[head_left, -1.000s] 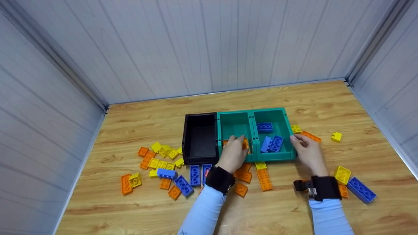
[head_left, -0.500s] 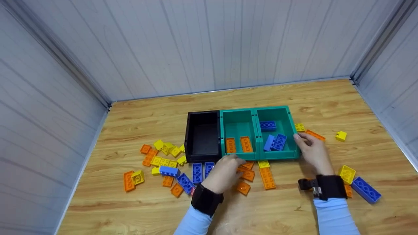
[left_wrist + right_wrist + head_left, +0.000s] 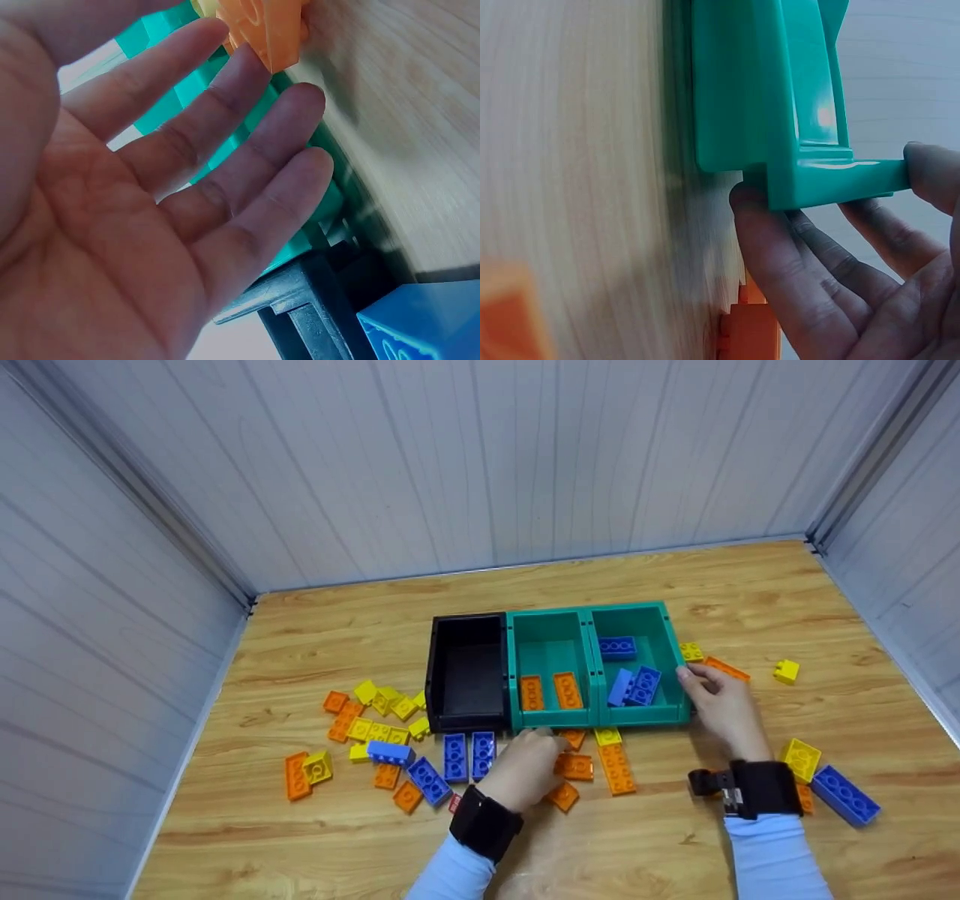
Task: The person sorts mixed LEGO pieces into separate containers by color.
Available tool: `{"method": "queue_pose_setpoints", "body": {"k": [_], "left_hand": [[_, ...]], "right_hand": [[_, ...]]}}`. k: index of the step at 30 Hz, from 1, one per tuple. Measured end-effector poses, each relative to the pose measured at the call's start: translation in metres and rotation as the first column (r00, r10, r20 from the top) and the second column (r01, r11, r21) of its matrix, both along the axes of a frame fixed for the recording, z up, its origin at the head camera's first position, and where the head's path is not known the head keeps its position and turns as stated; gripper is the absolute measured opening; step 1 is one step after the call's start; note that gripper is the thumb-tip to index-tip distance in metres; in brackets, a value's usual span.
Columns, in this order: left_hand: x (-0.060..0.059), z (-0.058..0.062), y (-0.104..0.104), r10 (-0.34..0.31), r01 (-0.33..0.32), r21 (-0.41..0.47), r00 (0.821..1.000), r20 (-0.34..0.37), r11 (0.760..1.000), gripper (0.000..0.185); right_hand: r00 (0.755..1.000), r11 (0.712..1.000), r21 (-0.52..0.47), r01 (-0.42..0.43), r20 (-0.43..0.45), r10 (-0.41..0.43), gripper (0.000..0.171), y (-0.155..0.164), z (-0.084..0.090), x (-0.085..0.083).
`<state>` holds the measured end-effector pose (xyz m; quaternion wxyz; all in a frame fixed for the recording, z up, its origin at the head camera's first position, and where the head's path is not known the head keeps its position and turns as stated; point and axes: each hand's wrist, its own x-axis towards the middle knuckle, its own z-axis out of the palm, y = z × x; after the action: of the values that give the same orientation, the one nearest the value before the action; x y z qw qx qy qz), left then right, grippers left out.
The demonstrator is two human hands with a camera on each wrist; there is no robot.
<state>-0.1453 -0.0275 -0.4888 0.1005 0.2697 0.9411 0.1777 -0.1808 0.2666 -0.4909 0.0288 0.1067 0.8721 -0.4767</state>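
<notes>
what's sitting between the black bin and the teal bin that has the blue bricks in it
Another teal bin stands between the black bin and the teal bin with blue bricks. It holds two orange bricks, seen in the head view.

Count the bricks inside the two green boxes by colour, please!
Orange bricks, in the middle green box: 2
Blue bricks, in the right green box: 3
Total: 5
</notes>
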Motion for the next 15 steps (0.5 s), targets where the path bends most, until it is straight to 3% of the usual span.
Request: {"method": "queue_pose_setpoints", "body": {"k": [8, 15], "left_hand": [[0.0005, -0.0027, 0.0045, -0.043, 0.044, -0.042, 0.999, 0.016, 0.998, 0.028], [0.0017, -0.0006, 0.0053, -0.022, 0.024, -0.020, 0.994, 0.102, 1.000, 0.029]], "right_hand": [[1.000, 1.000, 0.005, 0.015, 0.006, -0.015, 0.074, -0.0007, -0.0001, 0.0013], [1.000, 1.000, 0.005, 0.014, -0.003, -0.014, 0.074, -0.0016, 0.0012, -0.0001]]}}
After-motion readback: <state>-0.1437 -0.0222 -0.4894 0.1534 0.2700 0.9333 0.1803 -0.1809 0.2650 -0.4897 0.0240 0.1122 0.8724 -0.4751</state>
